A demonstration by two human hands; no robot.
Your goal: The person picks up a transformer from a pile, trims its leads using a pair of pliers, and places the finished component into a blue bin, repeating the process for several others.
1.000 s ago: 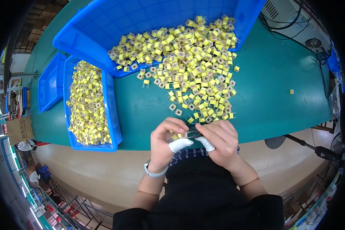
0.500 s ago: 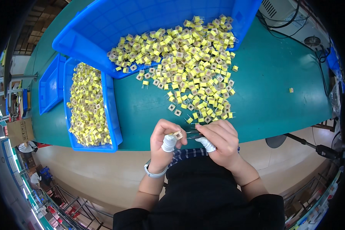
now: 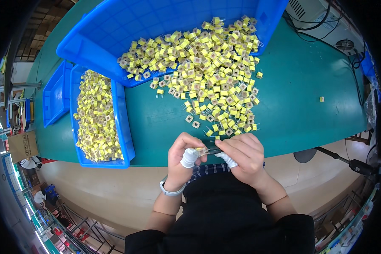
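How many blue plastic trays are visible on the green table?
3: a big tray at the top, a narrow tray full of yellow parts at left, and a small tray further left. Others may be hidden.

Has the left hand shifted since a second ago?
Yes, slightly. The left hand has edged right along the green table's near edge, closing toward the right hand and now pinching a small yellow component.

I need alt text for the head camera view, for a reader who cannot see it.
Two bare hands, left hand and right hand, hold one small yellow part together at the near edge of a green table. Beyond them lies a pile of yellow parts spilling from a large blue bin; a narrow blue tray of sorted parts stands at the left.
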